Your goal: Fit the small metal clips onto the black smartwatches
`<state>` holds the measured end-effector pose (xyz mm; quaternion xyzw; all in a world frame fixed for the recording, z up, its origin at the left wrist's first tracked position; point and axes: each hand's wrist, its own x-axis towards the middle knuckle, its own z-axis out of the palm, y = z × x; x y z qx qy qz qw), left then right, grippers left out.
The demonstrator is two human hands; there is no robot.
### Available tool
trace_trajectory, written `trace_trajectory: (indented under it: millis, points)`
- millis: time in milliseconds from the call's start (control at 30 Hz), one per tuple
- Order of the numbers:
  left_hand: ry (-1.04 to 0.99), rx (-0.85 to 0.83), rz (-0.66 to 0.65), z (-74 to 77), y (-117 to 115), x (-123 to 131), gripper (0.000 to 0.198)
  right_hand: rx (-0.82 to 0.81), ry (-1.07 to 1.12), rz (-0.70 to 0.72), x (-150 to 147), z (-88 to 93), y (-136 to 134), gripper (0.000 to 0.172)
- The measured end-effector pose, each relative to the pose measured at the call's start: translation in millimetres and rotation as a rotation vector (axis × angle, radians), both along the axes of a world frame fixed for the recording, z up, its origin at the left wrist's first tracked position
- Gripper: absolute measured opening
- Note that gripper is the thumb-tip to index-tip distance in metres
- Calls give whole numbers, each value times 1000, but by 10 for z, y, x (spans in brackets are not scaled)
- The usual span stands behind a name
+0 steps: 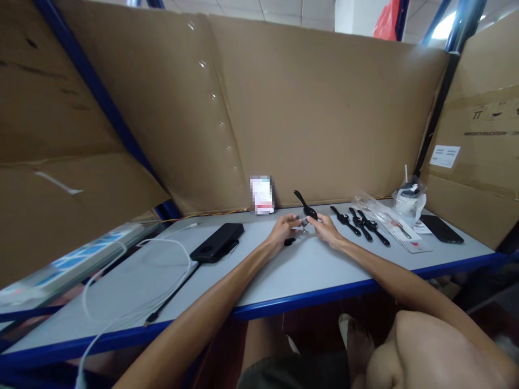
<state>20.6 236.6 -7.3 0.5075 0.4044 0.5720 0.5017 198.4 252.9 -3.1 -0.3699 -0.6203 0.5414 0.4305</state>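
Both my hands meet over the middle of the table. My right hand (327, 229) is closed on a glossy black spokeshave (307, 207), with one curved handle pointing up and away to the left. Close beside it, my left hand (283, 229) pinches a small flat grey metal piece (302, 221) that looks like a blade; the fingers hide part of it. A small black piece (289, 241) lies on the table just below my left fingers. To the right of my hands, several more black spokeshaves (345, 220) lie in a slanting row.
A phone with a lit, blurred screen (263, 195) leans against the cardboard wall (324, 119). A black power bank (217, 243) and white cables (188, 259) lie left. Clear plastic packaging (377, 213), a bagged cup (407, 202) and a black phone (441, 229) are right.
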Motion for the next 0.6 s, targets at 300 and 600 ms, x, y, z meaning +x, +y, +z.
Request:
trace_trajectory:
  millis: [300, 600]
  points:
    - [21, -5, -34, 45, -2, -21, 37, 137, 0, -92, -6, -21, 35, 36]
    - [-19, -13, -66, 64, -13, 25, 33, 205, -57, -25, -28, -133, 86, 41]
